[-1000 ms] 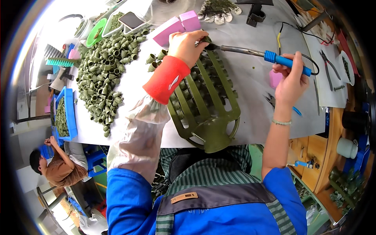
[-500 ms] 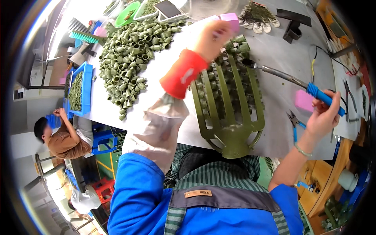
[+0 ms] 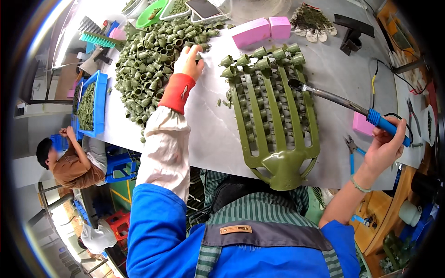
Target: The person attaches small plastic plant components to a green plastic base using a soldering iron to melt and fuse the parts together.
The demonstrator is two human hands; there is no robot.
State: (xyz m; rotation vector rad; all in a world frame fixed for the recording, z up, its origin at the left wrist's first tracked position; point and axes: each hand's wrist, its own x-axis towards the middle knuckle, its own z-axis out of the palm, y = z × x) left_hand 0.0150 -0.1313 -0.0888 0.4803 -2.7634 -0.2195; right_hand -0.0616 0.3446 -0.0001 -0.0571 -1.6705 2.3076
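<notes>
A: Start with the head view. Where is the left hand?

B: The left hand point(image 3: 189, 62) is in the upper middle-left of the frame, at the right edge of a heap of small green cups point(image 3: 150, 65). Its fingers are loosely bent, thumb a little apart from them. Whether it has hold of a cup, I cannot tell.

A: And the right hand?

B: The right hand point(image 3: 387, 139), at the right of the frame, has its fingers wrapped around the blue handle of a soldering iron point(image 3: 340, 99). The shaft slopes up to the left, its dark tip over the upper right of a green slatted piece point(image 3: 283, 167). I can't tell if it touches.

A: Where does that piece lie?

B: Right of centre, on the pale table point(image 3: 211, 134), slats toward the top, rounded end near the table's lower edge. More cups line its upper end.

A: Anything around it?

B: Two pink blocks point(image 3: 250, 33) just above it, a stained glove point(image 3: 313, 21) at upper right, and cutters point(image 3: 352, 157) with blue handles to its lower right.
</notes>
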